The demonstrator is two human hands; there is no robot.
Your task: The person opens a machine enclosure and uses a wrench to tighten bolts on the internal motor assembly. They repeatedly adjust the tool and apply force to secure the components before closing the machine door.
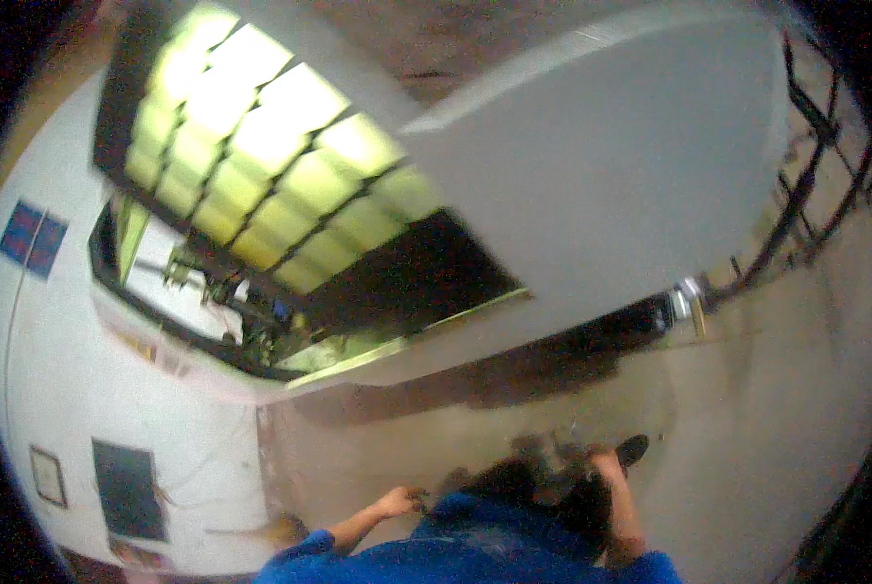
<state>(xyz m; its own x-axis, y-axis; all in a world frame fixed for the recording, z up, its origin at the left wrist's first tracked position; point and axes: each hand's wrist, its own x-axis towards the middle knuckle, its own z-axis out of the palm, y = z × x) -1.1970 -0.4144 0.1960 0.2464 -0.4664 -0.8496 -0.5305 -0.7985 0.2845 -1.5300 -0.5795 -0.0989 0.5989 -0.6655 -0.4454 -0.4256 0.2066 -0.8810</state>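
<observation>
9 o'clock: blue-and-red sheet (pixel 33 238) on white wall (pixel 47 350), print illegible. 10 o'clock: glowing yellow-green grid (pixel 251 161). 6 o'clock: left hand (pixel 395 502); finger state cannot be determined. 5 o'clock: blurred grey object (pixel 553 461) beside right hand (pixel 606 463); whether its fingers grip it cannot be determined. 2 o'clock: smooth grey panel (pixel 631 185), then black tubular frame (pixel 823 128).

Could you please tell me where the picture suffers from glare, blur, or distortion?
Head view: glare whitens the upper part of the yellow-green panel; head view: blur and grain leave the fingers of the left hand and right hand unclear; head view: fisheye distortion bows the upper edge of the large grey panel, and the corners are black.
</observation>
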